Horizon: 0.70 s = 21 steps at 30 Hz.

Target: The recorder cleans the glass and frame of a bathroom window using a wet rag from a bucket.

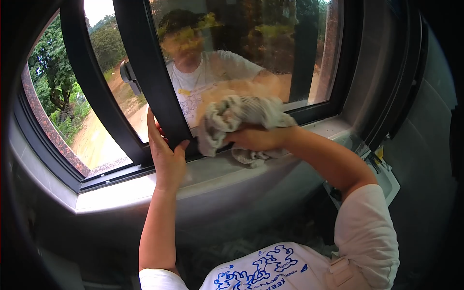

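My right hand [257, 137] grips a crumpled, light striped cloth [246, 112] against the lower part of the sliding window's glass pane [232, 47]. The cloth looks blurred, and one end of it hangs over the sill. My left hand [166, 156] holds the dark window frame's upright [156, 72], its thumb on the near face and its fingers around the left edge, partly hidden. The pane mirrors a person in a white shirt and the cloth.
A pale stone sill [116, 194] runs below the window, with the dark sliding track [108, 177] at its left. A grey latch [129, 76] sits beyond the upright. A white basin [389, 185] stands at the lower right. Trees and a dirt path show outside.
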Motion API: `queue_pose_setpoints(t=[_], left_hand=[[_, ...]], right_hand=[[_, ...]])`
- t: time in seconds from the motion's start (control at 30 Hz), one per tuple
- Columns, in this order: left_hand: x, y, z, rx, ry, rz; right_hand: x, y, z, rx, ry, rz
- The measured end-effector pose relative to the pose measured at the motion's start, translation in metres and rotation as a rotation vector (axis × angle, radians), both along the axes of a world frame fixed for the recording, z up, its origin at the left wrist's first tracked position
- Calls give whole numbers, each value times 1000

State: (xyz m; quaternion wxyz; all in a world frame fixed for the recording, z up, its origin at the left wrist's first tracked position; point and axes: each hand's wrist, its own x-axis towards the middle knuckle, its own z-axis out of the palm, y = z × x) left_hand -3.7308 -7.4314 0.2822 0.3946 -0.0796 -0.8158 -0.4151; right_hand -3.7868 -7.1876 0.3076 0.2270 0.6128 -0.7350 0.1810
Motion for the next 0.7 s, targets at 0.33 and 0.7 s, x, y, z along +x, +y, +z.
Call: queue_pose_setpoints(t=[0.33, 0.7], left_hand=[[-1, 5, 1, -37, 14, -7], [2, 8, 4, 90, 20, -77]], right_hand=[[31, 37, -6, 279, -152, -269], [21, 61, -17, -58, -569, -362]])
